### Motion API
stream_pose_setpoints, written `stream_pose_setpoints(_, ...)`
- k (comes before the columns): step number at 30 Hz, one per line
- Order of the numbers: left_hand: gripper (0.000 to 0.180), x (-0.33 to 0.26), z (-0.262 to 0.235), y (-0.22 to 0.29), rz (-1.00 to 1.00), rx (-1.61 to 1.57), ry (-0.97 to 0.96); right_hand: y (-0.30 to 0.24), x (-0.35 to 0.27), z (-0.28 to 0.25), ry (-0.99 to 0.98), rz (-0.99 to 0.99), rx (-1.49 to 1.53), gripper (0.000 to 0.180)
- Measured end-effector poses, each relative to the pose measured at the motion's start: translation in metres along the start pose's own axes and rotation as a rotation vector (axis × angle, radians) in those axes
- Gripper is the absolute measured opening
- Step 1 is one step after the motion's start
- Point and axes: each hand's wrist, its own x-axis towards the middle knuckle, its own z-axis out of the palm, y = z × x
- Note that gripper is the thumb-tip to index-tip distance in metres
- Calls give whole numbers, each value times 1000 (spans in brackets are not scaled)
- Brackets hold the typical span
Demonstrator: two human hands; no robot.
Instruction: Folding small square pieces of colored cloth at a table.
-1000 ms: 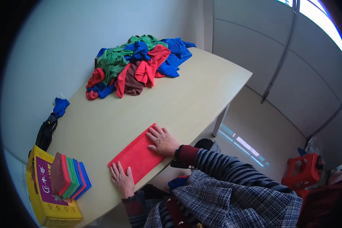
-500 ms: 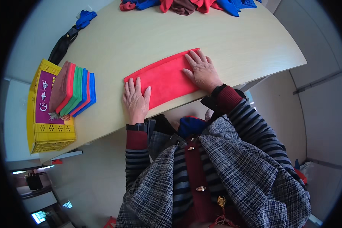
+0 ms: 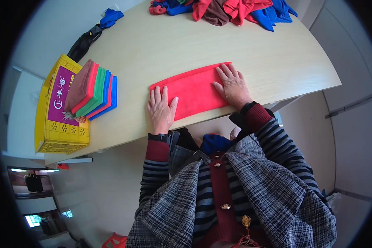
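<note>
Shifted rightward in view along with the pale smooth tabletop [image 3: 194,49], resting flattened, ungrasping left hand [image 3: 161,115] and right hand [image 3: 234,90] on opposite ends of the red rectangular fabric cloth [image 3: 196,91], lengthwise along the near edge, with neither nearer.

Yellow box [image 3: 53,130] — white lettering [image 3: 59,93], perhaps part-hidden

Head-worn fisheye, looking down across table [image 3: 256,49], wide framing.
</note>
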Motion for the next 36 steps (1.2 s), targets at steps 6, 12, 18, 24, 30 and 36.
stream_pose_setpoints(6,70,-1,-5,5,1,1,-10,-1,-5,-3,3,22,26,64)
stream_pose_setpoints(12,70,-7,-6,5,9,-17,-19,2,-6,-5,5,13,30,63)
stream_pose_setpoints(18,69,-6,-6,7,-2,-22,-31,3,-5,-4,-4,28,23,63)
stream_pose_setpoints(24,69,-6,-7,7,1,-11,-39,1,-5,-3,-2,34,40,64)
stream_pose_setpoints(30,68,-3,-5,9,-1,-8,-32,4,-4,1,0,35,42,64)
stream_pose_setpoints(36,69,5,-12,7,-1,-3,-17,2,-2,-3,21,20,57,63)
